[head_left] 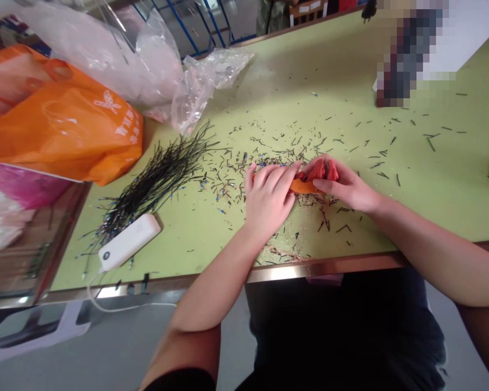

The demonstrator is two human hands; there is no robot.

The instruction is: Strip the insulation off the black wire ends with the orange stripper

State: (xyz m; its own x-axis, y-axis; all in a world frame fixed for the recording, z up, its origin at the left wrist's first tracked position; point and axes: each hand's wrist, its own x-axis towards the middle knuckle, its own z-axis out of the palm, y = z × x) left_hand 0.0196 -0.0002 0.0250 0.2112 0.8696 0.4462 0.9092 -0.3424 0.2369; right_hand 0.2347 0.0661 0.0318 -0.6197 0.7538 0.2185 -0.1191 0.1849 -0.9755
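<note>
Both of my hands are together above the green tabletop, on an orange and red object [303,185] whose exact kind I cannot make out. My left hand [269,193] is palm down with its fingers bent over the left end, covering most of it. A bit of orange shows past its fingertips. From the right, my right hand [346,184] grips the red part, thumb in front and fingers behind. Beneath and around them lie short black wire offcuts [232,163], some with blue ends. To the left is a bundle of long thin black wires [158,174].
A white power bank [129,242] with a white cable lies near the table's front left edge. An orange plastic bag [65,125] and clear plastic bags [158,60] fill the left back. A partly blurred white box [464,38] stands at back right.
</note>
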